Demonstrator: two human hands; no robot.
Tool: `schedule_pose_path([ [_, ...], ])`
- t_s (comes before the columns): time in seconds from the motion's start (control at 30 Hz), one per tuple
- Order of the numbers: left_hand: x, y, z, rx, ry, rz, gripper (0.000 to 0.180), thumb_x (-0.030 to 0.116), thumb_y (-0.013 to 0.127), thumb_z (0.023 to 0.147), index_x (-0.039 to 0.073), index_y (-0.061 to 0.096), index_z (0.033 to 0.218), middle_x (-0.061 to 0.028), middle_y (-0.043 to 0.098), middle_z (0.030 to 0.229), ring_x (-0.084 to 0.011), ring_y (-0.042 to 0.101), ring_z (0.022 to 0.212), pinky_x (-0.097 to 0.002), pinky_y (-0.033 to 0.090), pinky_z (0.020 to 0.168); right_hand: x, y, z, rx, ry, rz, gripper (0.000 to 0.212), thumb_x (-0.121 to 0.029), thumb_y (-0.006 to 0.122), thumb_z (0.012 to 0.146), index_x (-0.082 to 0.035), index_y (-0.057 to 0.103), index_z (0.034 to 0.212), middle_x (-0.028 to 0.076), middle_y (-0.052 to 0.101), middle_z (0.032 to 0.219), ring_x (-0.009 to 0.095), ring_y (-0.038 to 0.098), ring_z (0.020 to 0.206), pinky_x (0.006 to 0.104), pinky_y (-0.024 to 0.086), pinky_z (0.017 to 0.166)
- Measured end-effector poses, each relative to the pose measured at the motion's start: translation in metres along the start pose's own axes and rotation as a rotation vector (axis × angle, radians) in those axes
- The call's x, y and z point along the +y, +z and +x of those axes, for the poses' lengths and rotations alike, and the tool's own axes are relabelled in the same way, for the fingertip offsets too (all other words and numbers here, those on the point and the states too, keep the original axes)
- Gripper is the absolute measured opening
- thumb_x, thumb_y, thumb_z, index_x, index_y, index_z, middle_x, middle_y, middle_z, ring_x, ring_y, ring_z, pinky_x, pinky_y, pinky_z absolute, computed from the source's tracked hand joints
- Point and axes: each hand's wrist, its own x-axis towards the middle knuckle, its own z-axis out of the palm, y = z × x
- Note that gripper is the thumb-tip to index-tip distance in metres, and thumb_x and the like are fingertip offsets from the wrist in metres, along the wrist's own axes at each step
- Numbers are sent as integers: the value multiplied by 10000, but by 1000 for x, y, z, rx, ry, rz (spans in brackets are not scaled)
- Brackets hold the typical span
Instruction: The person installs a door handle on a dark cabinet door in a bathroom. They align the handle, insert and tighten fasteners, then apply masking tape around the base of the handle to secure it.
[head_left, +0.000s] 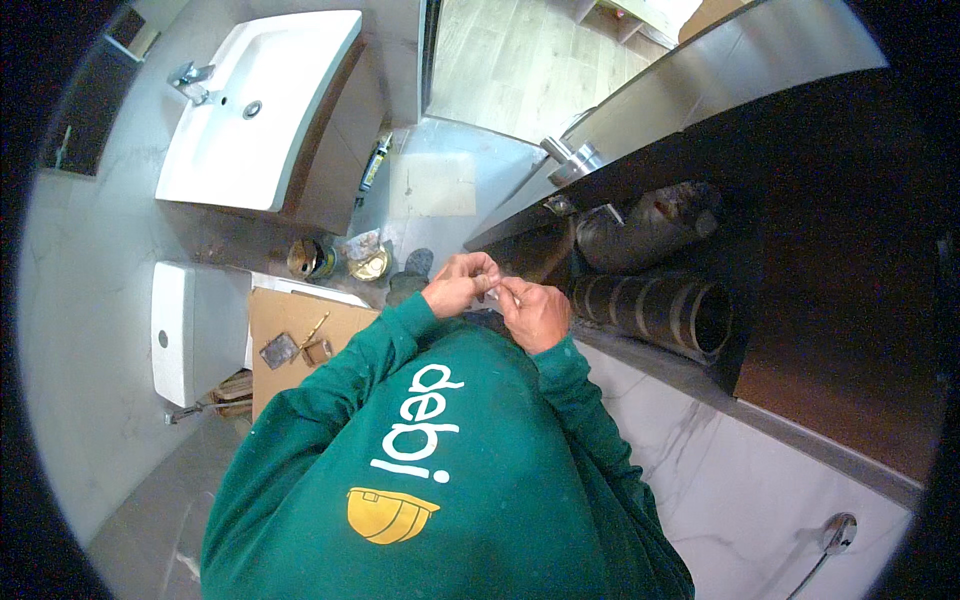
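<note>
Bathroom, seen from above. Dark recess (850, 260) takes up the right side. White washbasin (210, 150) at upper left, over a brown cabinet (325, 130). Cardboard sheet (272, 312) beside the white cistern (173, 310). Inside the recess, along its lower edge: 1 ribbed tube (655, 312), with 1 grey bundle (630, 238) behind it.

Floor past the cardboard's far edge: 1 dark tin (304, 258) and 1 gold tin (369, 264), close together, short of the left hand. 1 sealant tube (376, 166) by the cabinet's right edge. On the cardboard, nearer its left edge: 1 dark square item (279, 350), 1 thin stick (318, 325), 1 small brown item (317, 352).

Left hand (460, 287): fingertips drawn together, other fingers curled. Right hand (538, 316): thumb and forefinger pinched, nearly meeting the left. Between them, at the fingertips, 1 small pale piece (493, 293), seemingly gripped from both sides; kind cannot be told.

Step, by judgement: fine fingertip handling. Next move likely calls for 1 pinch holding firm while the other works. In the way: fingers mask the piece; recess edge crowds the right side.
</note>
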Motion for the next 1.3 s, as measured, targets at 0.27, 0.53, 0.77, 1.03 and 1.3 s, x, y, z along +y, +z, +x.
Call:
schedule_pose_path([
  [0.27,27,-10,14,82,-72,-818,454,462,561,958,44,601,1132,-95,597,1154,-233,596,1048,-370,499,805,16,-24,-6,325,516,984,274,-97,655,905,-64,670,1176,76,698,806,119,624,633,269,493,514],
  [0.53,79,17,-4,-71,-116,-1043,680,605,454,957,9,571,1263,-149,584,1252,-332,559,1139,-457,484,925,39,4,4,355,458,1079,299,-168,692,907,-21,687,1167,23,672,936,78,572,757,233,469,637],
  [0.77,63,22,-4,-82,-37,-950,653,585,453,965,6,590,1234,-137,594,1268,-277,565,1112,-424,483,899,45,26,19,356,396,1007,228,-192,705,885,-6,709,1015,36,661,914,97,589,788,250,475,691],
  [1.03,52,20,-5,336,120,-254,559,476,569,945,17,605,1261,-106,628,1249,-202,608,1070,-345,465,873,36,16,10,443,242,521,148,-136,716,818,-47,691,934,184,570,1194,304,583,1087,390,461,928],
  [1.3,57,28,10,168,134,-173,311,240,724,874,9,705,1081,-68,713,961,-130,648,869,-266,499,733,28,-4,18,453,159,402,150,-182,726,819,-64,683,900,179,529,1090,351,568,1015,420,470,875],
])
